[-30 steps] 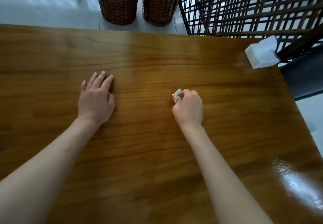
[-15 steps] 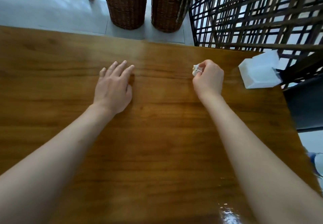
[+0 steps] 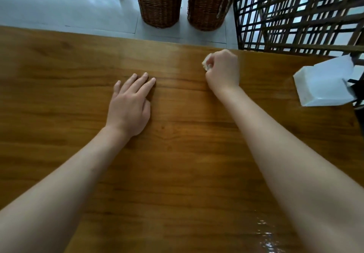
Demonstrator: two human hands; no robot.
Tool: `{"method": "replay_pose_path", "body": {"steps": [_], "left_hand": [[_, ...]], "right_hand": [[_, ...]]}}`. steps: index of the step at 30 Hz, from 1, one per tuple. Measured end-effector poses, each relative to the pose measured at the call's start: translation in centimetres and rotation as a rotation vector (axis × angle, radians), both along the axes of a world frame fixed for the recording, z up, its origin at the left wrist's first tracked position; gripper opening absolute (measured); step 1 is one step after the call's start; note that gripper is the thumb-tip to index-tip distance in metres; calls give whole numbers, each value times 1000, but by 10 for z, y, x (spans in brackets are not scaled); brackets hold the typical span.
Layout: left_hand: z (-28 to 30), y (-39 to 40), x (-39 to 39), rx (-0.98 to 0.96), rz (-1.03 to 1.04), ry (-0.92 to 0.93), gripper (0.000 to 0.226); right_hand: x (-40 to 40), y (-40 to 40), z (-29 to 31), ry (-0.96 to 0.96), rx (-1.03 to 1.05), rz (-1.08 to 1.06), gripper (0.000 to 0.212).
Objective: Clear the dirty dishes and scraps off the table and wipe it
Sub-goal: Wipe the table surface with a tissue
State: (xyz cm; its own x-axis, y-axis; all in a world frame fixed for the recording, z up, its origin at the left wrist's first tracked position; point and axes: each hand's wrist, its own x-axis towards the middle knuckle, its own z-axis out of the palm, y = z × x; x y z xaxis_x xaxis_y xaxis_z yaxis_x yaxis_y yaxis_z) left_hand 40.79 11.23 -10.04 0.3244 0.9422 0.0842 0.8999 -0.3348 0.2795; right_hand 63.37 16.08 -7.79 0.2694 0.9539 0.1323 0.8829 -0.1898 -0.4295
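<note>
A small crumpled white tissue (image 3: pixel 207 64) sits bunched in the right hand (image 3: pixel 222 71), only a bit of it peeking out at the left of the knuckles; the fingers are curled tightly round the wad and press it down on the wooden table (image 3: pixel 177 154), close to the table's far edge and somewhat right of the middle. The right forearm runs back from it toward the near right corner of the view. The left hand (image 3: pixel 129 104) lies flat on the tabletop to the left and nearer than the right hand, well apart from it, palm down, fingers straight and slightly spread, holding nothing. The table's surface is a glossy brown wood with visible grain, and a shiny wet-looking patch (image 3: pixel 266 239) catches light at the near right, just beside the right forearm. At the far right edge of the table stands a white tissue box (image 3: pixel 323 87), with a sheet sticking up from its top. Beyond the far edge, on the pale tiled floor (image 3: pixel 69 2), two tall wicker baskets (image 3: pixel 160 0) stand side by side, and to their right rises a dark lattice screen (image 3: pixel 295 12) of crossed wooden bars.
</note>
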Motion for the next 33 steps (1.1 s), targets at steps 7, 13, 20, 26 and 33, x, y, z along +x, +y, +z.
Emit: {"method": "replay_pose_path", "body": {"steps": [7, 13, 20, 26, 33], "left_hand": [[1, -1, 0, 2, 0, -12, 54], [-1, 1, -1, 23, -16, -20, 51], [8, -3, 5, -60, -10, 147, 54], [23, -84, -30, -3, 33, 25, 55], [1, -129, -51, -86, 100, -9, 52]], "right_hand": [[-38, -42, -7, -117, -11, 210, 22], [-59, -90, -2, -126, -3, 270, 19], [-75, -142, 4, -73, -109, 362, 19], [-78, -119, 17, 146, -95, 145, 17], [-109, -130, 6, -18, -111, 319, 22]]}}
